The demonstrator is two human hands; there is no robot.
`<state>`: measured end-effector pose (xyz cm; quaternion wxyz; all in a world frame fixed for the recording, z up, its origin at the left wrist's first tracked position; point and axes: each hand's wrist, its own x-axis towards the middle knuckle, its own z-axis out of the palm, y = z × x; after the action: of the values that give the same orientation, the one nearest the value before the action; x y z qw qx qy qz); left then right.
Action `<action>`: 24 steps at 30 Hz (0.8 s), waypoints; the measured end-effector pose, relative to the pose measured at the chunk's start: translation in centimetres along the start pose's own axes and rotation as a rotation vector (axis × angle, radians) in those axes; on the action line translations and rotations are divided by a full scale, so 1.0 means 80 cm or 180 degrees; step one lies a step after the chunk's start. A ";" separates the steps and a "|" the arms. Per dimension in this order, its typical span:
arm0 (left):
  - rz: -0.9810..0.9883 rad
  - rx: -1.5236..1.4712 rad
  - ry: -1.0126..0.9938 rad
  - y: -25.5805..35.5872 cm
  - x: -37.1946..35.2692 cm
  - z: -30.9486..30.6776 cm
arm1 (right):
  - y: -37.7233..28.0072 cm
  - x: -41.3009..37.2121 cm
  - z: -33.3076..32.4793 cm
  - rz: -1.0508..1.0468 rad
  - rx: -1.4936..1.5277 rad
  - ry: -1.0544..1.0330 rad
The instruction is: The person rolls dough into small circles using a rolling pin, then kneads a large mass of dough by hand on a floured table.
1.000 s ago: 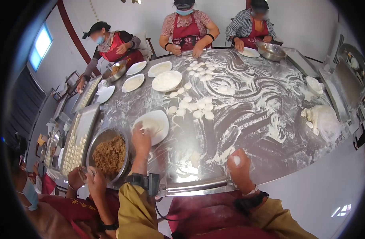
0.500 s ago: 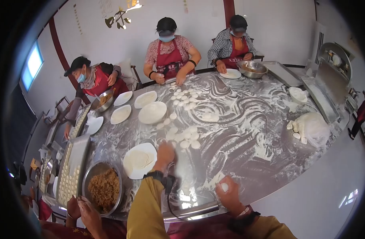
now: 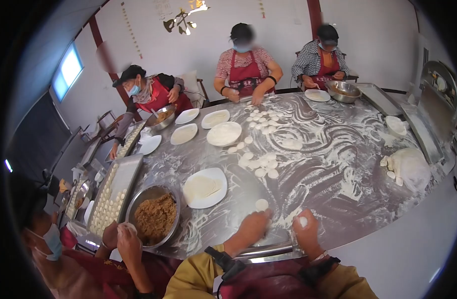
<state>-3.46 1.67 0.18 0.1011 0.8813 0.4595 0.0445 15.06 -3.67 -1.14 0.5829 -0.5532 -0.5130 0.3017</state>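
Note:
My left hand [image 3: 252, 228] is low over the near side of the floured metal table, fingers curled and slightly blurred. A small flattened dough disc [image 3: 261, 205] shows right at its fingertips. To its right, my right hand [image 3: 308, 234] is closed in a fist near the table's front edge. A white rounded piece [image 3: 303, 222] pokes out at its thumb side; the rest is hidden in the fist. Farther up the table lies a group of small dough discs [image 3: 261, 163]. Left of my hands stands a white plate [image 3: 220, 198] with thin round wrappers on it.
A steel bowl of brown filling [image 3: 130, 209] stands at the left, beside a co-worker's hands [image 3: 126, 239] and a tray of small dumplings [image 3: 138, 164]. More plates and dough pieces lie farther back, where three co-workers sit. A bagged dough lump [image 3: 410, 169] is at right.
The view has swung left, shifting the scene rightward. My left hand has come back from the dough discs toward my right hand, with a disc at its fingertips. The right fist stays closed.

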 end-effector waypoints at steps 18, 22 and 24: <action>-0.0431 -0.2177 -0.0066 0.025 -0.038 0.009 | -0.050 -0.005 -0.013 -0.0378 -0.0251 -0.0236; -0.0394 -0.1920 -0.0048 0.031 -0.028 0.011 | -0.034 0.021 0.010 -0.0289 -0.0322 -0.0167; -0.0511 -0.1652 -0.0020 0.039 -0.015 0.002 | -0.016 0.043 0.026 -0.0205 -0.0360 -0.0064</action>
<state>-1.60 -1.08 0.75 0.3283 0.7867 0.5008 0.1498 13.81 -0.06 0.74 0.5550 -0.5654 -0.5525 0.2589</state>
